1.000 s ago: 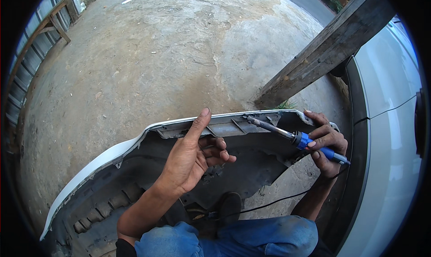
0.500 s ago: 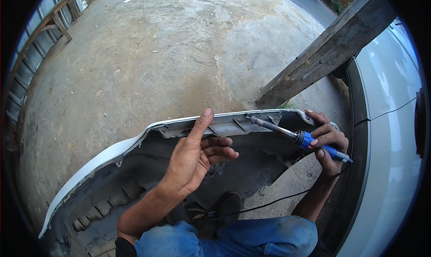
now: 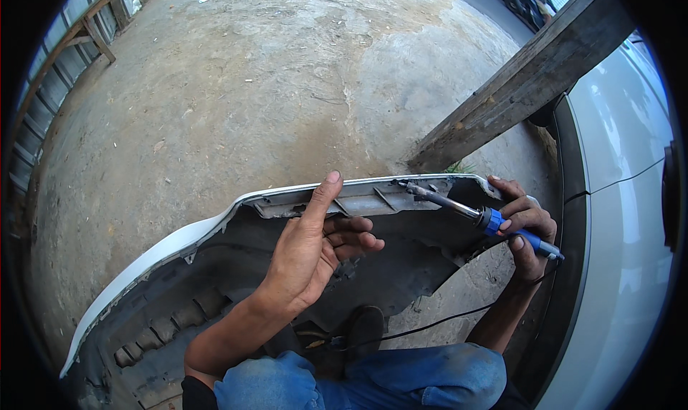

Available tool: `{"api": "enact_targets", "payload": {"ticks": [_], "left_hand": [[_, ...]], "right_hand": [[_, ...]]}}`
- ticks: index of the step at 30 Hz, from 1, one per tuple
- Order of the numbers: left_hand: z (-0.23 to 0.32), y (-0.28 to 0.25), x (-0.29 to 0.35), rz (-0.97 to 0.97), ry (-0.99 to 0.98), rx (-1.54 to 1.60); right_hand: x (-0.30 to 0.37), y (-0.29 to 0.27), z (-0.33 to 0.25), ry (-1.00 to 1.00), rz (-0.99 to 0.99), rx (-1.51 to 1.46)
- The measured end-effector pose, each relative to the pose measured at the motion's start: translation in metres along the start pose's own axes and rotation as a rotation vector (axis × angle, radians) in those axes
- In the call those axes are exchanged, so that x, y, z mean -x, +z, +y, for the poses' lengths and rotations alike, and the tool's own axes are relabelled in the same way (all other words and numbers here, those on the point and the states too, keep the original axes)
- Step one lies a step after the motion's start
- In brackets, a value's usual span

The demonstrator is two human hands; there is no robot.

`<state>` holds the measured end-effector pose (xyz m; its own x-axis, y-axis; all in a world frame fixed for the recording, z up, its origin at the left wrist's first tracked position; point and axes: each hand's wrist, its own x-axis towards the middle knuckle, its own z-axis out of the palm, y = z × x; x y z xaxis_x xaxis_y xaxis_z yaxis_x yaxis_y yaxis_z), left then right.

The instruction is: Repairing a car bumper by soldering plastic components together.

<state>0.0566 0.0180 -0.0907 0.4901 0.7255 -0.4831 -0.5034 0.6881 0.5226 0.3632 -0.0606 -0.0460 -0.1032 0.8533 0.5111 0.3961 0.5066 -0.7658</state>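
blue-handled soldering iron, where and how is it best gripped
Probably by the blue handle, behind its collar, coming from the right: the bare metal shaft, possibly hot, points leftward at the white-edged panel, while the handle slants down toward the right.

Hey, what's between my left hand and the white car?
The head view shows your right hand, holding a blue-handled tool, and part of the bumper's dark inside between them.

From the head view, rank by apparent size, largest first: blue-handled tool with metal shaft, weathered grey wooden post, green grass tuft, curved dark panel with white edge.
1. Curved dark panel
2. Grey wooden post
3. Blue-handled tool
4. Green grass tuft, partly hidden

Real sizes may differ, since their distances from the camera vary.
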Motion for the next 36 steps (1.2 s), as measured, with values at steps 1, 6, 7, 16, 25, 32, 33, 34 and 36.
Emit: {"api": "enact_targets", "payload": {"ticks": [1,6,7,16,25,32,33,34,36], "left_hand": [[0.0,0.0,0.0,-0.006,-0.001,-0.006],[0.0,-0.002,0.0,0.03,0.008,-0.013],[0.0,-0.004,0.0,0.013,0.002,0.007],[0.001,-0.002,0.001,-0.079,0.007,0.03],[0.004,-0.002,0.006,-0.065,0.019,0.009],[0.001,0.003,0.002,-0.048,-0.002,0.032],[0.001,-0.003,0.0,0.004,0.005,0.017],[0.002,-0.004,0.0,0.039,0.01,0.005],[0.002,-0.002,0.002,0.029,0.014,-0.011]], "right_hand": [[0.001,-0.001,0.0,0.007,0.007,-0.012],[-0.001,0.001,0.003,0.014,-0.006,-0.017],[-0.002,0.003,0.004,0.014,-0.001,-0.028],[0.005,-0.003,0.001,0.006,0.001,0.067],[0.005,-0.005,0.002,0.028,-0.018,0.097],[0.001,-0.003,0.0,0.015,0.006,0.039],[-0.002,0.004,0.007,0.016,-0.014,-0.002],[-0.006,0.004,0.007,0.014,-0.032,-0.027],[-0.01,-0.003,0.005,-0.021,-0.053,-0.036]]}}
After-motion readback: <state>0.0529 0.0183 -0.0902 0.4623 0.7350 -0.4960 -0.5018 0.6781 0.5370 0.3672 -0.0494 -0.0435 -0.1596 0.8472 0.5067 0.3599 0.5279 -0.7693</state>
